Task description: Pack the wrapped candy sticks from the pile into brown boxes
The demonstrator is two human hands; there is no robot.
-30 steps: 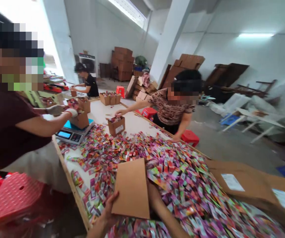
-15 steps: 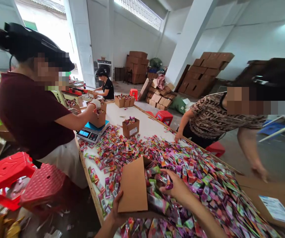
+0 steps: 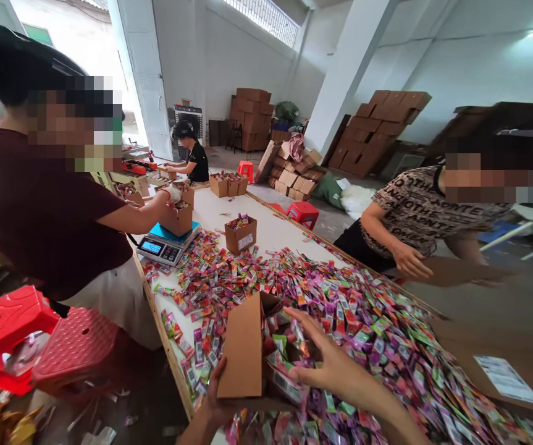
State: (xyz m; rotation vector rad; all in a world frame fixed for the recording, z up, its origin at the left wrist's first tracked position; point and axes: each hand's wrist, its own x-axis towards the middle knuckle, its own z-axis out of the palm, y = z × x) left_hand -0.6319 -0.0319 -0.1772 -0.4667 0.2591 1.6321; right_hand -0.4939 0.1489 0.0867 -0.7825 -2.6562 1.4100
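Observation:
A small cardboard box (image 3: 241,349) lies tilted on its side over the heap of candy packets (image 3: 368,315), its mouth facing right. My left hand (image 3: 215,402) grips its lower left edge. Several shiny wrapped packets (image 3: 281,364) are inside. At the mouth my right hand (image 3: 333,364) has its thumb and fingers spread wide. Between them, a packet (image 3: 301,343) shows by the opening, not visibly gripped.
On the left a co-worker holds a filled box (image 3: 176,217) on a digital scale (image 3: 168,244). Another filled box (image 3: 241,233) stands mid-table. At right a co-worker handles a cardboard piece (image 3: 465,272). Red stools (image 3: 81,343) stand at left.
My right hand's fingers have spread from around the packets at the box mouth. The right co-worker has lifted a cardboard piece. The number on the scale has changed.

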